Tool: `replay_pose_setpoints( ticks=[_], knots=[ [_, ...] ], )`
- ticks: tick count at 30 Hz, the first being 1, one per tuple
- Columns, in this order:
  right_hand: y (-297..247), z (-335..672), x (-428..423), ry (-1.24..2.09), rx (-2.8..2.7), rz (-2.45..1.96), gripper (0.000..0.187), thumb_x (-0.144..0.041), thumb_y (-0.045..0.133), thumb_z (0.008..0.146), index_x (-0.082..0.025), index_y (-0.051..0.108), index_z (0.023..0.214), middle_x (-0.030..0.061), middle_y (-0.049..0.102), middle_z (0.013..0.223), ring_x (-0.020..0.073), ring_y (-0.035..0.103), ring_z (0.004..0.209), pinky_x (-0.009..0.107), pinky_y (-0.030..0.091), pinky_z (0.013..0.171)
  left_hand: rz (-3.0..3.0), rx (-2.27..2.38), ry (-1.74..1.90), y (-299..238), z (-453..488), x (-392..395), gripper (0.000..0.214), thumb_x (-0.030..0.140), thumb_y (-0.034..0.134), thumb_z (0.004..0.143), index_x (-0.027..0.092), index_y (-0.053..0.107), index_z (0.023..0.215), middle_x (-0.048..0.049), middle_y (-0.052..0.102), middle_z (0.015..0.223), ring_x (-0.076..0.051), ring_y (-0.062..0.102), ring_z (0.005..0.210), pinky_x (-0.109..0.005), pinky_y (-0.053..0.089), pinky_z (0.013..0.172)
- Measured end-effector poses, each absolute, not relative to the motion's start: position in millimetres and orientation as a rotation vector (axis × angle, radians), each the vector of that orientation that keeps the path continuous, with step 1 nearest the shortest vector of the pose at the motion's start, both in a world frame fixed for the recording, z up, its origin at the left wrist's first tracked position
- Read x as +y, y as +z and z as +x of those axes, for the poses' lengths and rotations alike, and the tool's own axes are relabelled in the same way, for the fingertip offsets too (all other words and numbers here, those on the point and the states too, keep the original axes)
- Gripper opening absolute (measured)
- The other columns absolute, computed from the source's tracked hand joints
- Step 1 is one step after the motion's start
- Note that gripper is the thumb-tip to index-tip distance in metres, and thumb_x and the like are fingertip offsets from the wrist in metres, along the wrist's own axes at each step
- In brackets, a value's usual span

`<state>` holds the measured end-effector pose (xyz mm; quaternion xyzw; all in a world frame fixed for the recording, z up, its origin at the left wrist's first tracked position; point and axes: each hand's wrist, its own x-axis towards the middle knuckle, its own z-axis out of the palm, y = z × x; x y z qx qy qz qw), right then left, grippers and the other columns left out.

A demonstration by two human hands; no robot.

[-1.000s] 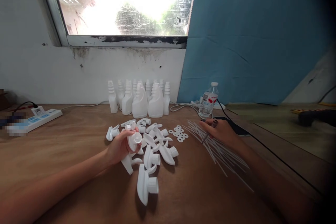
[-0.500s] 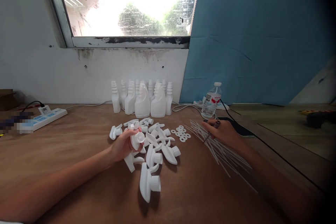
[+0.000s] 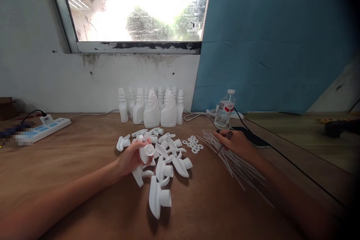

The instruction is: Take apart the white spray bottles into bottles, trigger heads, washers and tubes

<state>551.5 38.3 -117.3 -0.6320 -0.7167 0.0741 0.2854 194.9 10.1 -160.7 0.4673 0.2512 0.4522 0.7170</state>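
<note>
My left hand (image 3: pixel 132 156) is closed around a white trigger sprayer head (image 3: pixel 146 152), its round collar opening turned toward me. More white trigger sprayer heads (image 3: pixel 159 197) lie in a loose pile beside and beyond that hand. Over a spread of thin translucent dip tubes (image 3: pixel 236 165), my right hand (image 3: pixel 236 142) is closed on a slim screwdriver-like tool (image 3: pixel 230 134) with a brownish handle. Its thin shaft slants down and left toward the tubes; whether the tip touches them I cannot tell. Small white ring washers (image 3: pixel 193 144) lie between the pile and the tubes.
Several white spray bottles (image 3: pixel 152 112) stand upright at the wall under the window. A clear water bottle (image 3: pixel 225 110) and a dark phone (image 3: pixel 251 138) are beyond my right hand. At the left lies a power strip (image 3: pixel 50 129). A black cable (image 3: pixel 303 172) crosses the right side.
Both hands keep their grips and hold nearly the same places. The whole view has shifted slightly.
</note>
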Motion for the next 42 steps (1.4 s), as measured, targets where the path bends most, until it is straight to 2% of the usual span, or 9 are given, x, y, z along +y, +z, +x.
replay_pose_setpoints(
  ticks=[5, 9, 12, 15, 18, 25, 30, 35, 42],
  knots=[
    [-119, 553, 40, 0.251, -1.902, -1.664, 0.044, -0.043, 0.045, 0.086, -0.018, 0.038, 0.051, 0.002, 0.043, 0.045, 0.015, 0.044, 0.051, 0.027, 0.03, 0.056, 1.013, 0.563, 1.004, -160, 195, 10, 0.018, 0.03, 0.055, 0.081, 0.016, 0.05, 0.092, -0.0053, 0.061, 0.064, -0.017, 0.056, 0.049, -0.021, 0.03, 0.043],
    [-116, 548, 35, 0.336, -1.88, -1.628, 0.047, -0.05, 0.045, 0.087, -0.016, 0.048, 0.054, 0.001, 0.041, 0.047, 0.0126, 0.04, 0.049, 0.026, 0.03, 0.051, 0.917, 0.535, 1.024, -158, 196, 9, 0.015, 0.026, 0.057, 0.081, 0.017, 0.051, 0.092, -0.0048, 0.061, 0.068, -0.018, 0.059, 0.058, -0.024, 0.041, 0.052],
    [-108, 532, 23, 0.625, -1.826, -1.451, 0.045, -0.055, 0.047, 0.086, -0.015, 0.059, 0.068, 0.0004, 0.046, 0.052, 0.0113, 0.042, 0.048, 0.024, 0.033, 0.049, 0.881, 0.515, 1.026, -157, 196, 9, 0.014, 0.023, 0.056, 0.081, 0.017, 0.052, 0.092, -0.0053, 0.061, 0.074, -0.019, 0.061, 0.065, -0.027, 0.044, 0.058],
    [-100, 507, 5, 0.992, -1.796, -1.122, 0.041, -0.054, 0.051, 0.086, -0.015, 0.065, 0.089, 0.0035, 0.057, 0.067, 0.0124, 0.052, 0.055, 0.022, 0.038, 0.048, 0.912, 0.464, 1.022, -157, 197, 9, 0.011, 0.023, 0.054, 0.082, 0.017, 0.051, 0.091, -0.0056, 0.061, 0.078, -0.019, 0.06, 0.064, -0.027, 0.043, 0.059],
    [-94, 481, -10, 1.094, -1.904, -0.943, 0.036, -0.047, 0.053, 0.088, -0.015, 0.066, 0.097, 0.0045, 0.06, 0.073, 0.012, 0.054, 0.058, 0.022, 0.04, 0.049, 0.922, 0.427, 1.027, -156, 198, 9, 0.009, 0.021, 0.052, 0.083, 0.017, 0.051, 0.091, -0.0058, 0.061, 0.081, -0.019, 0.06, 0.065, -0.028, 0.043, 0.062],
    [-94, 442, -18, 0.916, -2.088, -0.807, 0.026, -0.033, 0.05, 0.091, -0.014, 0.067, 0.095, -0.0005, 0.055, 0.058, 0.0081, 0.049, 0.05, 0.019, 0.037, 0.047, 0.976, 0.442, 1.087, -154, 203, 6, 0.011, 0.023, 0.057, 0.082, 0.015, 0.053, 0.089, -0.0047, 0.06, 0.076, -0.021, 0.062, 0.068, -0.027, 0.042, 0.06],
    [-104, 435, -19, 0.52, -2.119, -0.83, 0.02, -0.024, 0.05, 0.09, -0.016, 0.068, 0.092, 0.0009, 0.063, 0.067, 0.0077, 0.053, 0.054, 0.019, 0.039, 0.051, 1.014, 0.481, 1.121, -157, 206, 6, 0.015, 0.025, 0.063, 0.081, 0.015, 0.055, 0.088, -0.005, 0.062, 0.076, -0.023, 0.064, 0.076, -0.03, 0.046, 0.069],
    [-110, 433, -26, 0.251, -2.176, -0.627, 0.018, -0.017, 0.047, 0.091, -0.015, 0.065, 0.091, 0.0017, 0.066, 0.071, 0.0082, 0.056, 0.059, 0.019, 0.042, 0.057, 1.048, 0.485, 1.154, -159, 207, 4, 0.014, 0.022, 0.067, 0.08, 0.015, 0.056, 0.085, -0.0058, 0.063, 0.083, -0.022, 0.064, 0.083, -0.032, 0.047, 0.079],
    [-118, 429, -35, 0.295, -2.195, -0.69, 0.02, -0.019, 0.042, 0.095, -0.015, 0.061, 0.092, -0.0005, 0.058, 0.063, 0.0075, 0.05, 0.053, 0.02, 0.038, 0.055, 1.129, 0.537, 1.15, -160, 207, 0, 0.014, 0.026, 0.066, 0.081, 0.015, 0.058, 0.082, -0.0066, 0.063, 0.09, -0.019, 0.061, 0.081, -0.029, 0.047, 0.077]
  ],
)
